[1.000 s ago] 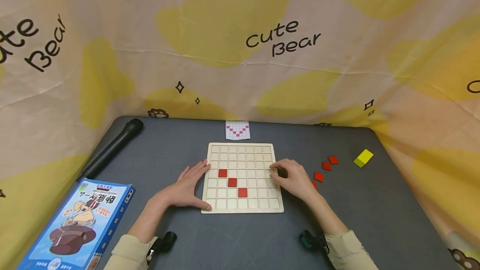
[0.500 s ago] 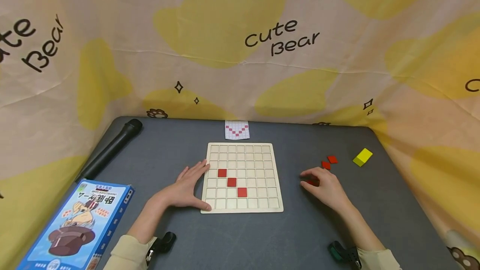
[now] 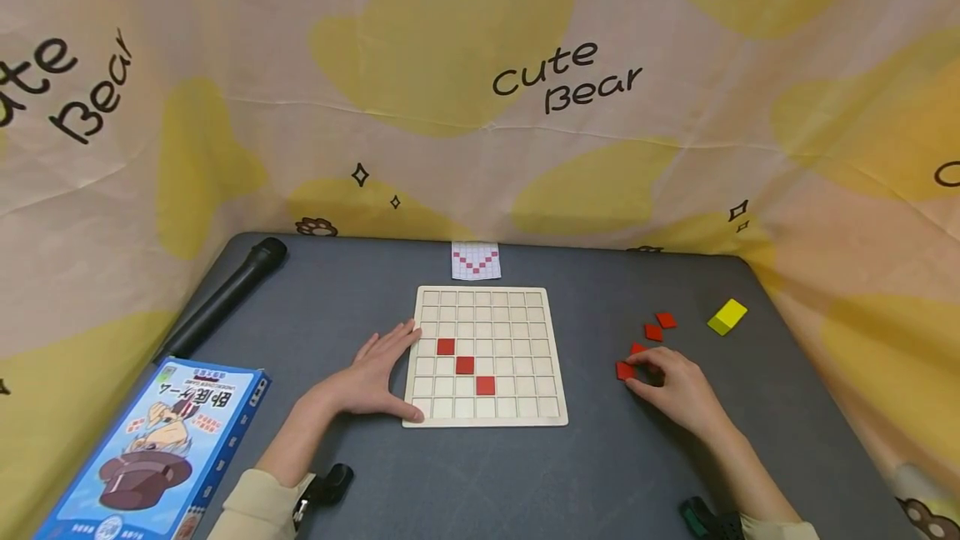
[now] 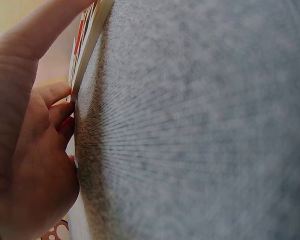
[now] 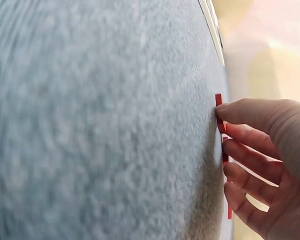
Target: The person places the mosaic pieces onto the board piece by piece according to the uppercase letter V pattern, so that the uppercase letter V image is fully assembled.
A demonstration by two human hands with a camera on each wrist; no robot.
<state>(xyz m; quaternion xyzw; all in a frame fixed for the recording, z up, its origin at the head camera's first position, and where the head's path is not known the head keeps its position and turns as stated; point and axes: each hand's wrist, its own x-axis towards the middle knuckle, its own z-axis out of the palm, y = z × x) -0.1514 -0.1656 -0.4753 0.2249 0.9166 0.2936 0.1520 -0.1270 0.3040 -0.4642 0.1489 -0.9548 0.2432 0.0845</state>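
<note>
A pale wooden grid board (image 3: 517,332) lies flat mid-table. Three red square tiles, one of them a middle tile (image 3: 464,366), sit in its cells in a descending diagonal. My left hand (image 3: 367,377) rests spread at the board's left edge, with fingertips and thumb touching the rim. To the right of the board, my right hand (image 3: 678,390) has its thumb and index finger at the nearest loose red tile (image 3: 625,371), pinching its edge. In the right wrist view the thumb covers part of this red tile (image 5: 218,98). Another red tile (image 3: 637,348) is partly hidden behind the fingers.
Two more loose red tiles, including a far one (image 3: 666,320), lie beyond the right hand. A yellow block (image 3: 727,317) stands farther right. Behind the board is a pattern card (image 3: 476,261). A black microphone (image 3: 225,298) and a blue box (image 3: 153,452) lie at left.
My right hand has left the board's right edge and moved right to the loose red tiles, then shifted a little farther right. The left hand stays at the board.
</note>
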